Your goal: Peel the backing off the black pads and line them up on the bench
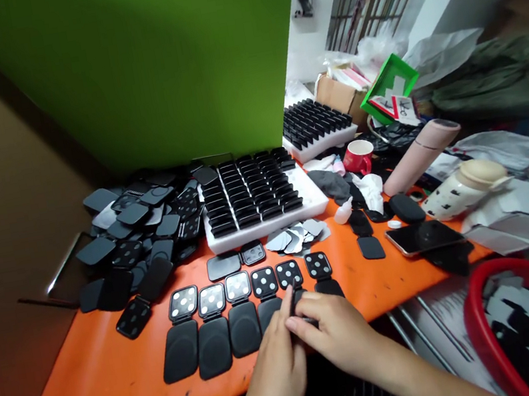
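Note:
My left hand (277, 357) and my right hand (334, 325) meet at the table's front edge. The fingers of both are closed round a small dark piece (294, 291), mostly hidden, whose kind I cannot make out. Just beyond them lies a row of opened black folding pads, each with a large flat panel (213, 347) hinged to a smaller square with pale dots (183, 302). My hands partly cover the panels at the row's right. Behind the row, another unfolded pad (224, 266) lies sideways beside a pile of thin silvery-grey sheets (296, 238).
A heap of black pads (132, 213) covers the table's left. White foam trays (268, 221) hold upright black pieces. To the right are a red mug (359, 156), a pink bottle (420, 155), a phone (423, 237) and a red basin (477, 318). A green panel (146, 69) stands behind.

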### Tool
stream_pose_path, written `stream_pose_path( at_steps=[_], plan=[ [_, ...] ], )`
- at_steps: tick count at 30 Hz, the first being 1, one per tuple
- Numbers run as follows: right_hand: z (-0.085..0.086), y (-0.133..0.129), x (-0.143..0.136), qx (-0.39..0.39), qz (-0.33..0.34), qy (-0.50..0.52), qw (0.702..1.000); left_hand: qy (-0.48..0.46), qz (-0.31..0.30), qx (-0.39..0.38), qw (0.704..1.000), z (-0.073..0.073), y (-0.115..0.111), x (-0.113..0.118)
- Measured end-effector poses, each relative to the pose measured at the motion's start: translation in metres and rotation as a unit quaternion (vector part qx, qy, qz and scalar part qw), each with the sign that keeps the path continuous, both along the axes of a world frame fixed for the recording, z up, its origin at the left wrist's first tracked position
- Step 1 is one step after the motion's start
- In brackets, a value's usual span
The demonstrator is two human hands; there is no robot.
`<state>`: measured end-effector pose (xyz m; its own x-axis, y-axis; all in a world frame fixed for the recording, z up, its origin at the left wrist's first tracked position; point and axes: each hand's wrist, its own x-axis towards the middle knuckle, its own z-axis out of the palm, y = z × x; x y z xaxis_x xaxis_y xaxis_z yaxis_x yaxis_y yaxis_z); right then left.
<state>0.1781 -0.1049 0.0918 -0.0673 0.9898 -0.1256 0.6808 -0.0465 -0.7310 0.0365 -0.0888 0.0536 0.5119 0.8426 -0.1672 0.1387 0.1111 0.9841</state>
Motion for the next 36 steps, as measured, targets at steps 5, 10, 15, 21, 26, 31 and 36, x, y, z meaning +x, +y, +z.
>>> stream_pose_path(
  at_steps=[5,10,15,21,26,31,36],
  plan=[
    [-0.015,-0.001,0.009,-0.06,-0.024,0.258,0.964,-0.093,0.014,-0.145,0.985,-0.006,0.006,0.004],
    [-0.014,-0.006,0.01,-0.082,-0.036,0.253,0.963,-0.09,0.034,-0.153,0.983,-0.012,0.006,0.0],
    [0.003,-0.011,0.0,-0.005,0.017,-0.016,1.0,-0.036,0.02,-0.078,0.996,-0.002,0.002,0.0],
    [0.012,-0.011,0.0,0.008,0.038,-0.081,0.996,-0.014,-0.011,0.002,1.0,0.002,0.002,0.001],
    [0.002,-0.005,0.002,-0.005,0.0,0.011,1.0,0.003,-0.019,0.007,1.0,-0.004,0.001,0.002],
    [-0.024,-0.001,0.005,-0.089,-0.055,0.32,0.942,-0.051,-0.036,-0.09,0.994,0.0,0.007,0.004],
    [-0.024,-0.001,0.007,-0.148,-0.104,0.432,0.884,-0.086,0.005,-0.219,0.972,-0.004,0.016,0.0]
  ],
)
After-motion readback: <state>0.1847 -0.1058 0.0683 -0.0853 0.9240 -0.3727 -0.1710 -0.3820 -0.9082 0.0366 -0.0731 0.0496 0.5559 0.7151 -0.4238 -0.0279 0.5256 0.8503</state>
